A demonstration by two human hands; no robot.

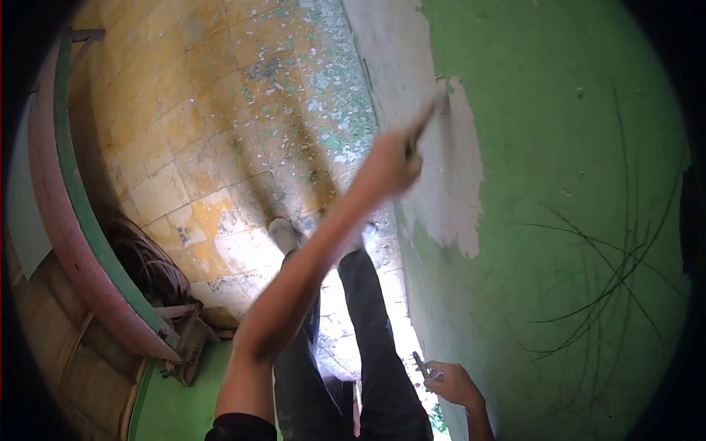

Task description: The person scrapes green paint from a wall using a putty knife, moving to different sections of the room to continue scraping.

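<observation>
My left hand [390,165] stretches across to the wall, closed around a blurred, thin scraper-like tool [423,121]. The tool's tip meets the bare pale patch [460,169] where green paint is gone from the wall [559,162]. Lower down, close to the wall's foot, my right hand [452,384] is closed on a small dark and grey object [421,365]. Its kind cannot be made out. Both of my legs [371,323] show between the arms, with the feet on the tiled floor.
Green and white paint flakes [338,110] litter the yellow tiles [176,140] along the wall. A curved pink and green ledge [73,213] runs down the left side. Beside it lie a coiled dark bundle [147,257] and a wooden piece [190,349]. Dark scratches [618,272] mark the wall.
</observation>
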